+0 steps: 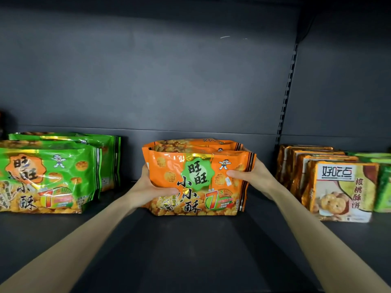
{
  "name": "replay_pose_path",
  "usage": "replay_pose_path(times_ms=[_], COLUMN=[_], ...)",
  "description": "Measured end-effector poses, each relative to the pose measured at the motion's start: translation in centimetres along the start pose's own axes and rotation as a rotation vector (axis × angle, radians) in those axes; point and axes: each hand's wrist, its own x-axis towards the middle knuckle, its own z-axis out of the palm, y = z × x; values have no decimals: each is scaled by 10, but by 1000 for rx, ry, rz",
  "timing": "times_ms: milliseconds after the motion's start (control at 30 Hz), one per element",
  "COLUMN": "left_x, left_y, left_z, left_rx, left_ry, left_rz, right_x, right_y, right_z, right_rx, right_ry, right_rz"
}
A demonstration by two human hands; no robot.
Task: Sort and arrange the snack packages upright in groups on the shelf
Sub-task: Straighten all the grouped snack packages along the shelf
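1. A group of green foil snack bags (48, 176) with orange badges is seen at nine o'clock of the held group. They stand upright one behind another, with their printed fronts turned to the camera.
2. The left hand (148, 187) is clamped on the nine o'clock edge of the held group. Its thumb is laid across the front bag and its fingers are hidden behind.
3. The orange foil snack bags (196, 180) stand upright, front to back, on the dark grey metal shelf (190, 240), at six o'clock of the view's middle. They are well apart from the green group.
4. The right hand (247, 172) is clamped on the three o'clock edge, with its thumb pressed on the front bag. The two hands are held apart by the bag's width. Whether the front bag alone or the whole group is gripped cannot be told.
5. A row of square biscuit packs (340, 191), gold-edged with a white label, is set upright at three o'clock.
6. Green packs (383, 187) are seen just beside that row and are cut off by the frame edge.
7. A slotted metal upright (285, 98) is fixed on the back panel at one o'clock.
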Motion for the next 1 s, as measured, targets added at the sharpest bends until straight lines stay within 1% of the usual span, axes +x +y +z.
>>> replay_pose_path(times_ms=[233, 333, 500, 667, 1000], left_x=[-1, 0, 2, 0, 3], left_y=[2, 2, 0, 2, 4], left_z=[14, 15, 18, 19, 27], left_rx=[1, 19, 26, 24, -2], left_ry=[21, 29, 97, 52, 26], left_rz=[-4, -12, -21, -30, -10], right_x=[-1, -1, -3, -4, -4], right_y=[7, 10, 5, 6, 7], right_z=[-13, -14, -12, -13, -17], right_rx=[5, 25, -1, 13, -14], right_ry=[-26, -47, -112, -96, -76], right_rz=[37, 30, -9, -6, 3])
